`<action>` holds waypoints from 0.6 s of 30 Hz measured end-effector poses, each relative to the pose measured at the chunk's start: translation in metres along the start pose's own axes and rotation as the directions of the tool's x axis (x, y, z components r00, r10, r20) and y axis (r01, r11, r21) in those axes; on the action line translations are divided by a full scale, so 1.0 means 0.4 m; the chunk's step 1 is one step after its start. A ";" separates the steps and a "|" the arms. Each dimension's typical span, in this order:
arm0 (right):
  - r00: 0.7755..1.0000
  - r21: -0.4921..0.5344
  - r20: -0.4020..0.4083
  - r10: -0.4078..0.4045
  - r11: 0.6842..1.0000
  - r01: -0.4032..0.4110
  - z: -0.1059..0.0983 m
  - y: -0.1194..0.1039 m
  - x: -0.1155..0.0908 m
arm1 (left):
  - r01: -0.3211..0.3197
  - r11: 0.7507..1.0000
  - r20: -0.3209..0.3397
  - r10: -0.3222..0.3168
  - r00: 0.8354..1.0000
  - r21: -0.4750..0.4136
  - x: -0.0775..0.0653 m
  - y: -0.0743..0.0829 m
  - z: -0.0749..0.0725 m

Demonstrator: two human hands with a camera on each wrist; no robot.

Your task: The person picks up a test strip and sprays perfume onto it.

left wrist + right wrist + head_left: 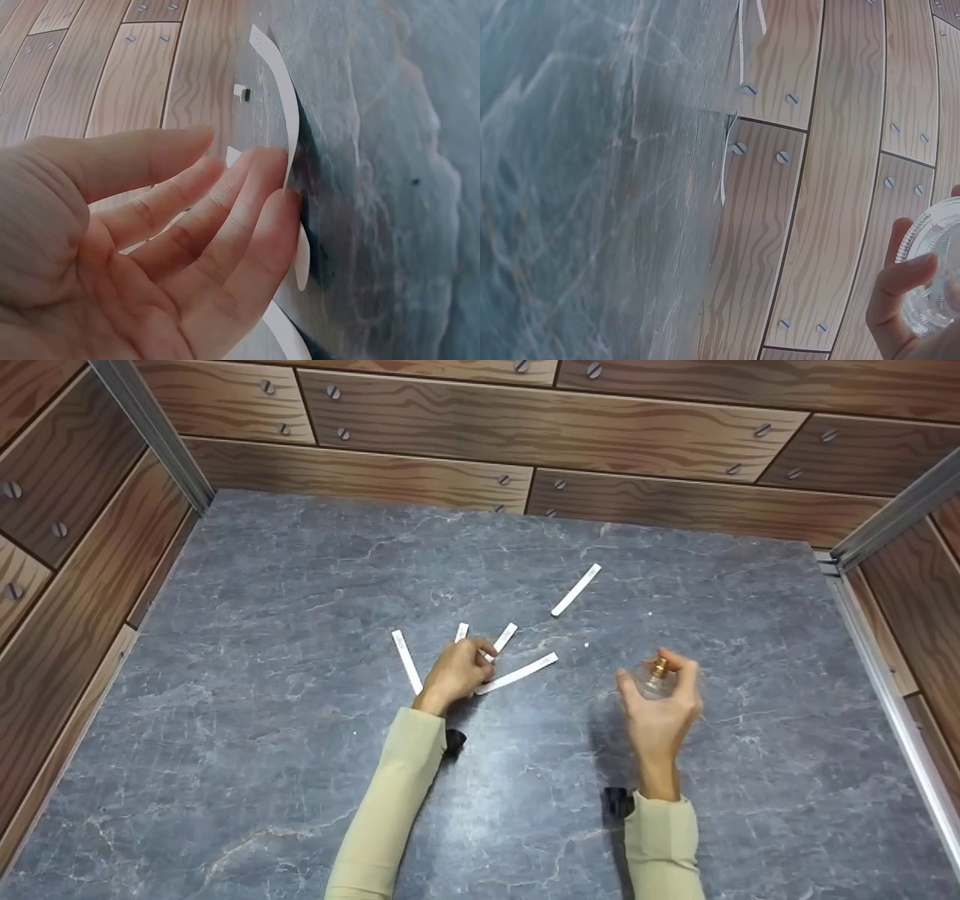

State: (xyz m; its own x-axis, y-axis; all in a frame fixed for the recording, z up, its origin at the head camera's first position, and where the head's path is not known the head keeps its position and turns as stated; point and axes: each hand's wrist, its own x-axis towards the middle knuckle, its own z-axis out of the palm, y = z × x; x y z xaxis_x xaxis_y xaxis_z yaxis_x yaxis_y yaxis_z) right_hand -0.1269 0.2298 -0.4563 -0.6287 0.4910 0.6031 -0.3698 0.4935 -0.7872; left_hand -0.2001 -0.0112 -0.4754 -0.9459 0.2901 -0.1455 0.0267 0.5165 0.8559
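In the head view my left hand (pixel 459 669) is low over a fan of white paper strips, covering the inner ends of some. Its fingers are loosely bent and the thumb stands apart from them in the left wrist view, where the fingertips lie right at a curved paper strip (pixel 283 82). Beside that hand are a strip on its left (pixel 406 661) and another strip on its right (pixel 517 673). Over the table at the right, my right hand (pixel 664 716) grips a clear glass perfume bottle (pixel 657 682) with a gold neck. The ribbed glass base (pixel 922 300) shows in the right wrist view.
A separate paper strip (pixel 576 589) lies farther back on the grey marbled table (pixel 300 562). Wood-patterned walls (pixel 420 420) enclose the back and sides, with metal rails (pixel 892 667) at the edges.
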 end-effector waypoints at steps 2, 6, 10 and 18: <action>1.000 -0.013 0.011 -0.008 1.000 0.009 -0.001 0.003 -0.002 | 0.012 1.000 0.008 -0.012 1.000 -0.010 -0.002 -0.003 0.000; 1.000 -0.010 0.025 0.008 1.000 -0.008 -0.002 0.005 -0.006 | 0.029 0.999 0.020 -0.028 0.999 -0.031 -0.006 -0.008 -0.001; 1.000 -0.002 0.024 0.012 1.000 -0.011 0.001 0.008 -0.007 | 0.013 1.000 0.010 -0.013 1.000 -0.026 -0.007 -0.010 -0.005; 0.999 -0.007 0.043 -0.014 1.000 0.015 0.001 0.014 -0.006 | 0.002 0.998 0.003 -0.002 1.000 -0.068 -0.011 -0.015 -0.006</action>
State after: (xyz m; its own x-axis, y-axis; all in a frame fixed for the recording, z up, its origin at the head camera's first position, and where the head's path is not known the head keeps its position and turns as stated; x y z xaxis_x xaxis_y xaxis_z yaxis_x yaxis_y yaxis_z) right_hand -0.1278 0.2310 -0.4624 -0.6519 0.4528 0.6082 -0.3743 0.5054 -0.7775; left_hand -0.1970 -0.0176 -0.4785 -0.9451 0.2913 -0.1483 0.0028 0.4607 0.8875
